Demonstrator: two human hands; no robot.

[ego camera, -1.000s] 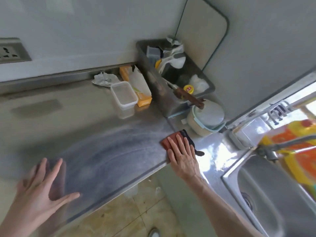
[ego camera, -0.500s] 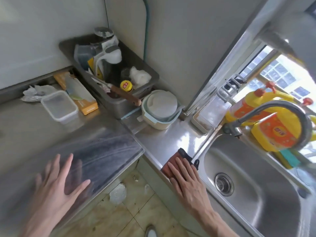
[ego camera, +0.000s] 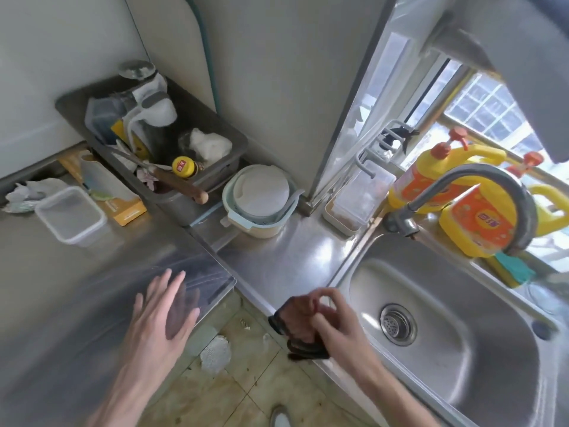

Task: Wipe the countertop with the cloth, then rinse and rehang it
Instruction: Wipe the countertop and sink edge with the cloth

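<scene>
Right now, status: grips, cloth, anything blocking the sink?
Left grip open, over counter. Right grip holds cloth at counter edge, beside sink. Nothing between cloth and sink.

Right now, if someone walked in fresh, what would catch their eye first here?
Probably the right hand bunching a dark cloth at the counter's front edge, just left of the steel sink. Next come the bright yellow detergent bottles by the window behind the faucet, then the left hand, fingers spread over the countertop.
</scene>
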